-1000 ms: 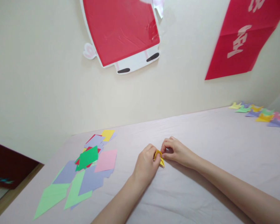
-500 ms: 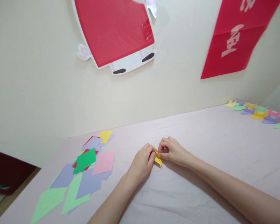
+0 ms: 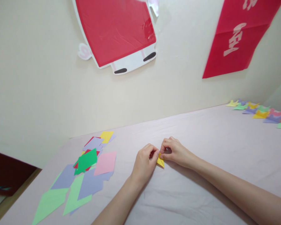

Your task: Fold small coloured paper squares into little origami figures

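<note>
A small folded yellow paper (image 3: pixel 160 162) is pinched between my two hands, just above or on the pale cloth surface (image 3: pixel 189 193). My left hand (image 3: pixel 146 159) closes thumb and fingertips on its left side. From the right, the thumb and index finger of my right hand (image 3: pixel 174 151) grip its upper edge. The paper's pointed lower end sticks out below the fingers and shows a crease line. Its upper part is mostly covered by my fingertips.
Loose coloured paper sheets lie at left, among them a green sheet (image 3: pixel 86 161), a pink sheet (image 3: pixel 105 163) and a light green sheet (image 3: pixel 50 201). Several folded paper figures (image 3: pixel 261 115) stand in rows at the far right. A wall (image 3: pixel 131 100) rises behind, with red decorations.
My left fingertips have shifted upward and right over the yellow paper, covering more of it. The lower tip's split points now look closed together. The view has moved slightly.
</note>
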A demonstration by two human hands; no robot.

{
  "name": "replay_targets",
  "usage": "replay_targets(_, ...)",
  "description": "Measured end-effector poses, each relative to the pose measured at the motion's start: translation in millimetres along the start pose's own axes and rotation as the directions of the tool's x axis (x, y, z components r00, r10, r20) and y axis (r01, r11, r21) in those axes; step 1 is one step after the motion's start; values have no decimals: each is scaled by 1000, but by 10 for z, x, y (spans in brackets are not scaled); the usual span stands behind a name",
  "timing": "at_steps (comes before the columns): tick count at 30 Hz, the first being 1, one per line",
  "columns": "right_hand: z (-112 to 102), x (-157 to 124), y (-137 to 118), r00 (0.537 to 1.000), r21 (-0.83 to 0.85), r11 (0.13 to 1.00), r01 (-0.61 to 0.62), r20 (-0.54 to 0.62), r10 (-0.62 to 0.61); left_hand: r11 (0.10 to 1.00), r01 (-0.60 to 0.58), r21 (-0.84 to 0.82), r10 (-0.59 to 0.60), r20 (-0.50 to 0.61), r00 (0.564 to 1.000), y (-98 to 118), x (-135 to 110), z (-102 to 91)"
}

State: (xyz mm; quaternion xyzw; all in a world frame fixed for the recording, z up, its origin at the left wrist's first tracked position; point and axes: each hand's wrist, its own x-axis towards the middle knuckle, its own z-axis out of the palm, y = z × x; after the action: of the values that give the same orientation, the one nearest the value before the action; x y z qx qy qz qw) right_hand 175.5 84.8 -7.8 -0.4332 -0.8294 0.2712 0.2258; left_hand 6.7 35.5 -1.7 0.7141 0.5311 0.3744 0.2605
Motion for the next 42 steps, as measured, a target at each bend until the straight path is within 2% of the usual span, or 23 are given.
replay_targets(7, -8, -59, 53, 996, 23, 996, 85, -12, -84, 997, 30, -74, -33, -42, 999, 11, 15, 25)
replay_targets(13, -20, -84, 23, 993, 68, 991, 113, -42, -110, 995, 43, -87, -46, -34, 998, 7, -13, 55)
replay_targets(20, -1, -58, 35, 976, 29, 990, 136, -177, -129, 999, 42, 10, -40, -120, 992, -6, -27, 90)
replay_targets(24, 22, -48, 35, 973, -58, 984, 167, -149, -174, 995, 39, 87, -26, -141, 990, -52, -30, 116)
replay_targets(31, 65, -27, -41, 973, -134, 970, 203, -84, -215, 979, 25, 202, -4, -100, 995, -29, -56, 136)
replay_targets(42, 57, -38, -105, 996, -183, 980, 75, -33, -82, 973, 85, 216, -62, -114, 992, -35, -105, 135)
